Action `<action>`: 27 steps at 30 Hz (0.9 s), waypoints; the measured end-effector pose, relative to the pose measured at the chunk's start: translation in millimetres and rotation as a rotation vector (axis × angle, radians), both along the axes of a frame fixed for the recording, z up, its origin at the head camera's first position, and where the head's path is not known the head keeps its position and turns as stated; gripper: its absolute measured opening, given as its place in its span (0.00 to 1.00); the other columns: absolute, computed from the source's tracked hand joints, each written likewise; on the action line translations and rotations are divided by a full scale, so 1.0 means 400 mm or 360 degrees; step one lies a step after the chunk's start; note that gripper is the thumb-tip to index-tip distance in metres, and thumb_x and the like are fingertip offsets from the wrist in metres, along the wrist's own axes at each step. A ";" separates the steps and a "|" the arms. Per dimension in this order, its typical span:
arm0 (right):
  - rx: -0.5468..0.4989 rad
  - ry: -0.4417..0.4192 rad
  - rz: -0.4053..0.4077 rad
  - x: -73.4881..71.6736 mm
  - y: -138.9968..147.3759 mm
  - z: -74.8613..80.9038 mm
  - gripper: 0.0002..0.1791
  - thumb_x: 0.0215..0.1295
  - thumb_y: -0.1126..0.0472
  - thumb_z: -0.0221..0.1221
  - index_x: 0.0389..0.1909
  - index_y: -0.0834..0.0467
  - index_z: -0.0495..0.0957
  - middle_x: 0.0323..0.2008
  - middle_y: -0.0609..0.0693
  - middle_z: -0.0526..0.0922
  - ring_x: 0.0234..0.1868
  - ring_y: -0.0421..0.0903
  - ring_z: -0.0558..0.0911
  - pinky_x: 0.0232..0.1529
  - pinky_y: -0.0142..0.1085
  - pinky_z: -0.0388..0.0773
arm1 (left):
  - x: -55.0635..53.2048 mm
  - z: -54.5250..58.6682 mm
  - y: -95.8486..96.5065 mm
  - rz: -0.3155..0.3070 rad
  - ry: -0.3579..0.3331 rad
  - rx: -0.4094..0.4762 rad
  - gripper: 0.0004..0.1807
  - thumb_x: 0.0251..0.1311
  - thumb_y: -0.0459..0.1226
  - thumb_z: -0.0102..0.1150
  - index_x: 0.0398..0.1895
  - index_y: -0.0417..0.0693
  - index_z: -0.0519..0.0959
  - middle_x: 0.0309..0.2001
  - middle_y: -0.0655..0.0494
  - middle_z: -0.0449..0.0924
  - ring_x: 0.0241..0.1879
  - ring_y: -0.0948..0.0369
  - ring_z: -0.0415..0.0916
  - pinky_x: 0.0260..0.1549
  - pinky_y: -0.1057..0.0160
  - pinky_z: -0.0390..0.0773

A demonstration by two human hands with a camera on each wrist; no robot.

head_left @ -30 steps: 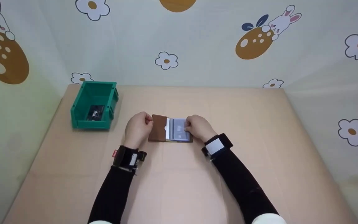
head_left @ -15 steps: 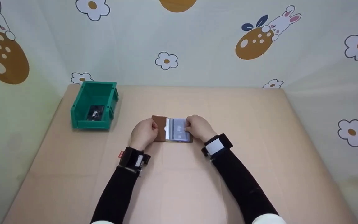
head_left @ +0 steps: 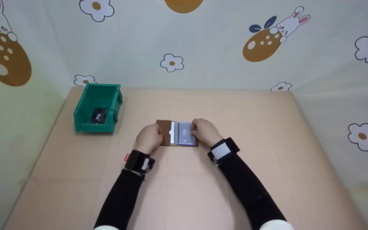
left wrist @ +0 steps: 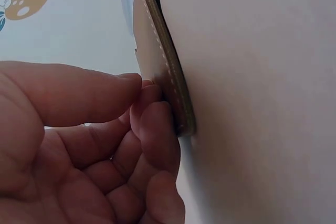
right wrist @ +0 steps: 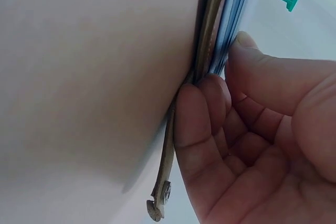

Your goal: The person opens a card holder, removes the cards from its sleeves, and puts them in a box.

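In the head view, the open brown leather card wallet (head_left: 167, 139) lay spread before you on the pale beige surface (head_left: 184, 191), near its middle; its plain flap was to the left, a narrow white strip (head_left: 172, 133) ran beside the fold, and a stack of clear plastic sleeves (head_left: 184, 134) with "Vip" lettering showing covered most of the right half; your left grip (head_left: 149, 137) touched the flap, and your right grip (head_left: 205, 131) held the right edge; well off to the left, the green plastic bin (head_left: 94, 128) had a black "Vip" card (head_left: 99, 116) inside.

In the left wrist view, your fingers were curled at the flap's corner, near its pale stitching (left wrist: 154, 30), with the thumb tip close against them; you could not tell whether that grip pinched the leather or only touched it.

In the right wrist view, your grip was narrow, thumb on the sleeves and fingertips at the leather's edge; a slim brown strap (right wrist: 167, 156) with a metal snap (right wrist: 167, 191) extended beyond your fingers.
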State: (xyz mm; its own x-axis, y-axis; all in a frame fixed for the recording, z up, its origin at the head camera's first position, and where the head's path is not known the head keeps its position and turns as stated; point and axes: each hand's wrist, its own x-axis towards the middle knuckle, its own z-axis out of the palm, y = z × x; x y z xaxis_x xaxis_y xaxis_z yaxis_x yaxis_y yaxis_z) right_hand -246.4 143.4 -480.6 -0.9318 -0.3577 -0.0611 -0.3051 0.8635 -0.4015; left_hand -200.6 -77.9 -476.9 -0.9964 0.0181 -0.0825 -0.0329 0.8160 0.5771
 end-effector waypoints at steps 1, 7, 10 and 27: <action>-0.0004 0.0001 0.0002 0.000 0.000 0.000 0.07 0.61 0.61 0.68 0.32 0.59 0.79 0.36 0.54 0.81 0.40 0.52 0.79 0.48 0.44 0.75 | 0.000 0.000 0.000 0.0002 -0.0002 0.0001 0.04 0.59 0.31 0.56 0.30 0.43 0.80 0.32 0.52 0.81 0.32 0.54 0.76 0.34 0.54 0.76; -0.0011 0.0012 0.0014 -0.001 0.000 -0.001 0.08 0.61 0.61 0.68 0.33 0.59 0.79 0.36 0.54 0.81 0.41 0.52 0.79 0.48 0.45 0.75 | -0.001 0.000 0.000 0.0016 -0.0006 0.0006 0.04 0.59 0.31 0.56 0.29 0.44 0.80 0.31 0.52 0.81 0.32 0.53 0.76 0.34 0.54 0.76; -0.0024 0.0015 0.0009 0.001 0.001 -0.001 0.08 0.60 0.61 0.68 0.33 0.59 0.79 0.35 0.54 0.81 0.41 0.52 0.80 0.48 0.44 0.75 | -0.002 -0.002 0.001 0.0015 0.0005 0.0006 0.04 0.59 0.30 0.55 0.28 0.44 0.80 0.30 0.52 0.80 0.31 0.54 0.75 0.33 0.55 0.76; -0.0038 0.0094 0.0109 0.036 0.032 0.001 0.18 0.62 0.63 0.66 0.51 0.64 0.78 0.39 0.55 0.79 0.42 0.51 0.78 0.47 0.44 0.75 | -0.002 0.000 0.003 -0.0009 0.0010 -0.0029 0.05 0.58 0.30 0.55 0.28 0.43 0.80 0.30 0.52 0.80 0.31 0.54 0.76 0.32 0.55 0.76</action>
State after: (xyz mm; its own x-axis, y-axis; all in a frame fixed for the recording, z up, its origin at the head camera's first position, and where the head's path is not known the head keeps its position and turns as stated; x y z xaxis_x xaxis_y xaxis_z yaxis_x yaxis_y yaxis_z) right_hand -232.2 156.4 -480.4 -0.9068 -0.4216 0.0025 -0.3871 0.8301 -0.4015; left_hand -201.2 -76.7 -477.0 -0.9968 0.0224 -0.0767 -0.0247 0.8265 0.5623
